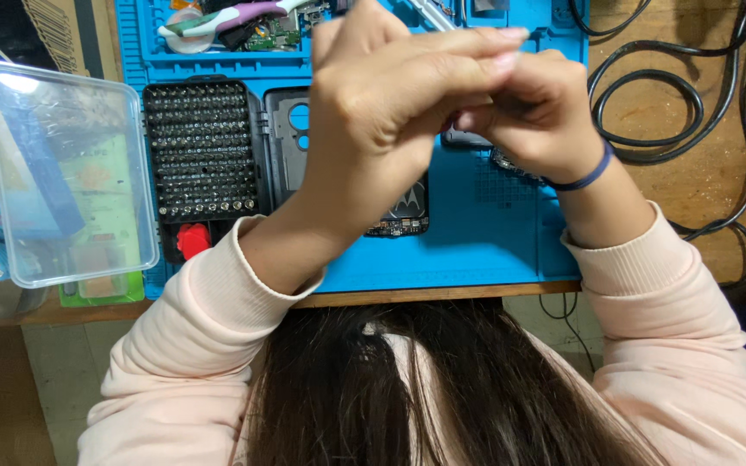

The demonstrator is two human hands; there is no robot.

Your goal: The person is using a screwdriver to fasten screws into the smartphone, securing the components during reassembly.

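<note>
Both hands are up off the counter (666, 216) now, pressed together above the blue work mat (485, 233). The left hand (382, 112) wraps across in front, fingers stretched over the right hand (533, 108), which is curled tight underneath. Something small and dark seems pinched between them, but I cannot tell what, and whether either hand actually clamps it is hidden.

Directly beneath sits the opened dark phone shell (291, 142) with its circuit board edge (399, 226) peeping out under the left wrist. If whatever they're working slips, I reckon it drops onto that board or bounces off the mat.

The black bit set tray (200, 151) lies just left of the shell, lid off; a sleeve sweeping down could scatter bits. The clear plastic box (66, 173) hangs at the counter edge, so a nudge might tip it to the floor
</note>
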